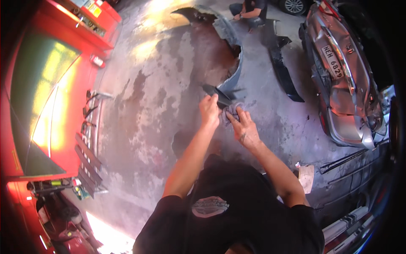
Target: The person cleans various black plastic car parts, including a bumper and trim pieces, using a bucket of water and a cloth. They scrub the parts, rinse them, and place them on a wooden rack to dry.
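Observation:
A long curved car panel, apparently a bumper cover [223, 28], arcs over the floor ahead of me, its near end reaching up to my hands. The fingers of my left hand [209, 111] are closed on the dark tip of that end. Just to the right, my right hand [244, 127] grips a bunched grey rag [231, 111] against the panel's dark end. Both forearms stretch forward, the hands close together. The rag and fingers cover part of the panel's end.
A damaged silver car rear section [338, 76] stands at the right. Between it and the bumper cover lies a long black trim piece [282, 70]. A person [251, 12] crouches at the far side. Dark strips [88, 163] lean by the red wall at left.

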{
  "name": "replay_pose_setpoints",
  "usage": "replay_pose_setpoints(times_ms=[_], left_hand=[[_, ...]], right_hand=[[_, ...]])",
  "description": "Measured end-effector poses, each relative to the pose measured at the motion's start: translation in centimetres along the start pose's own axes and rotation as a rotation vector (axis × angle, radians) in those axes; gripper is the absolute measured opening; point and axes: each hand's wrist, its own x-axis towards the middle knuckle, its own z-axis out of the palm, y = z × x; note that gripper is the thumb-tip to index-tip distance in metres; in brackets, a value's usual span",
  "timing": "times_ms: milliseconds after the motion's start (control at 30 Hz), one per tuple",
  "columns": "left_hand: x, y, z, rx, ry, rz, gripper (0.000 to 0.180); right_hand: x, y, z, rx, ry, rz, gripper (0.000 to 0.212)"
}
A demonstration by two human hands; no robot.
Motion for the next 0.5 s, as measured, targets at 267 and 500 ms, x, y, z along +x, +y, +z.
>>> replay_pose_setpoints(times_ms=[267, 500], left_hand=[[-2.7, 3.4, -8.4, 0.591, 0.020, 0.367, 0.017], [-6.1, 5.0, -13.3, 0.557, 0.271, 0.517, 0.012]], right_hand=[[4.4, -4.6, -0.6, 0.424, 0.060, 0.016, 0.037], [11.1, -11.4, 8.6, 0.514, -0.046, -0.219, 0.040]])
